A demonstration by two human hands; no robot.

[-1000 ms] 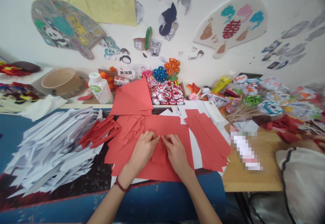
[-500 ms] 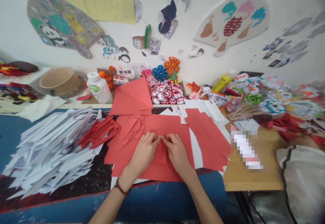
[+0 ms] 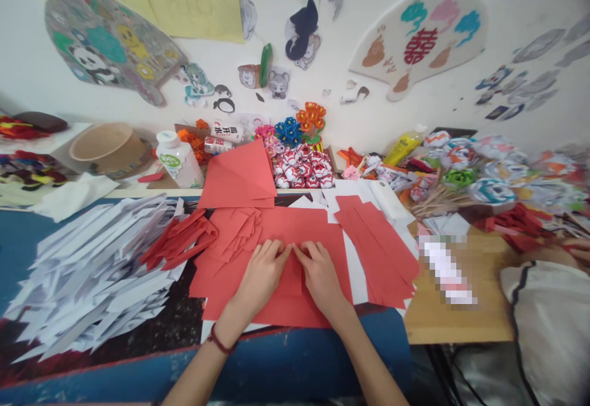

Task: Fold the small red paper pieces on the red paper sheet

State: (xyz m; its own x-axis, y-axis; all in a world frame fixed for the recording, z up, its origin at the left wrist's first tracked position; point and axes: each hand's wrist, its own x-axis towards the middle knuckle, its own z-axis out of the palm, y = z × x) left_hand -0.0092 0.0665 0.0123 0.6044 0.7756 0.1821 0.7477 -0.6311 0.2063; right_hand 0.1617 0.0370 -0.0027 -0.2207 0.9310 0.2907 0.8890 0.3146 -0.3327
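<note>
A small red paper piece [image 3: 290, 282] lies on larger red sheets [image 3: 318, 225], its folds hard to make out against the same colour. My left hand [image 3: 262, 274] is closed at its upper edge, thumb and forefinger together. From the other side my right hand [image 3: 322, 276] pinches the same edge, the fingertips of both hands almost meeting. Small cut red pieces [image 3: 235, 231] lie just left of my hands, beside narrow folded red strips [image 3: 182, 240]. Long red paper strips [image 3: 373, 249] are stacked to the right.
Folded white paper strips [image 3: 96, 277] form a big heap at left. A white bottle [image 3: 179, 163], red-and-white paper flowers [image 3: 304, 169] and a yellow bottle [image 3: 405, 146] line the back. At right, another person's light clothing [image 3: 548, 332] shows beside a wooden table [image 3: 488, 295].
My hands hold nearly the same pose on the red paper. At the right edge, part of the other person's hand has come into view.
</note>
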